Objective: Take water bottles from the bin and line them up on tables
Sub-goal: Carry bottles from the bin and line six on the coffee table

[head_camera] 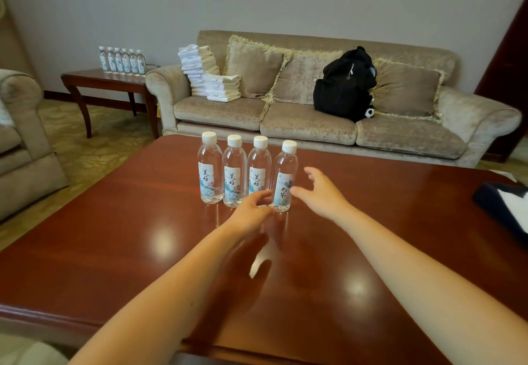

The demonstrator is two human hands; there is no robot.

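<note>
The fingers (264,194) of the left hand (251,209) are curled in a C toward the foot of the rightmost bottle (285,176). They sit right against it and partly in front of the neighbouring bottle's base, and I cannot tell whether they actually pinch it or only touch it. The right hand (321,190) is on the other side of that bottle with its fingers (313,172) spread and loosely bent, holding nothing. Its thumb tip is just beside the label.

The rightmost bottle stands upright at the end of a row, close against three bottles (235,173) to its left. All have white caps, and their labels face the camera. The row runs along the far edge of the glossy red-brown counter (143,236), nearer its far-left corner. A dark item with a white patch (505,204) lies at the counter's right edge.

Behind the counter is a beige sofa (308,127) holding stacked folded towels (205,73), cushions and a black backpack (343,84). To the sofa's left, six bottles (121,60) stand in a line on a smaller counter (94,77).
</note>
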